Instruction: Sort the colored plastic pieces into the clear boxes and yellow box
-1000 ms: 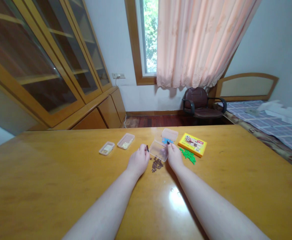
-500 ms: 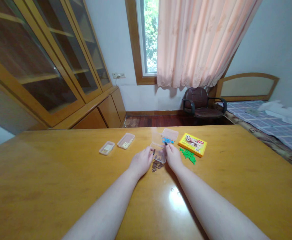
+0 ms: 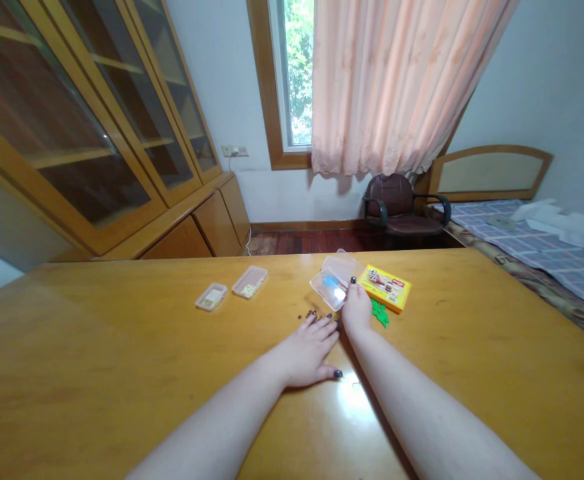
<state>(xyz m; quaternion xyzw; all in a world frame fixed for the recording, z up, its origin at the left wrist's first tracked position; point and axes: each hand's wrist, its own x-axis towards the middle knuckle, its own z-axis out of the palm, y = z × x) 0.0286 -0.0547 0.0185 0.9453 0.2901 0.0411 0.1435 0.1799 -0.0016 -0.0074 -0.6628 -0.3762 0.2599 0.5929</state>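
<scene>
My left hand (image 3: 309,353) lies palm down on the table with its fingers spread over small brown pieces (image 3: 311,314), some of which show past the fingertips. My right hand (image 3: 357,309) grips a clear plastic box (image 3: 321,289) by its right side, thumb on top. The box is held tilted, and its lid seems to stand out behind it. Blue pieces (image 3: 329,280) show through the clear plastic. Just right of that hand lie green pieces (image 3: 380,313), partly hidden by it.
A yellow box (image 3: 388,287) with a printed picture lies to the right, behind the green pieces. Two small clear boxes, one with cream pieces (image 3: 250,281) and one with pale contents (image 3: 212,297), sit on the left of the wooden table (image 3: 122,347).
My left hand has dropped from beside the box and spread flat over the brown pieces. My right hand has moved slightly right, taking the clear box up and away from the pile.
</scene>
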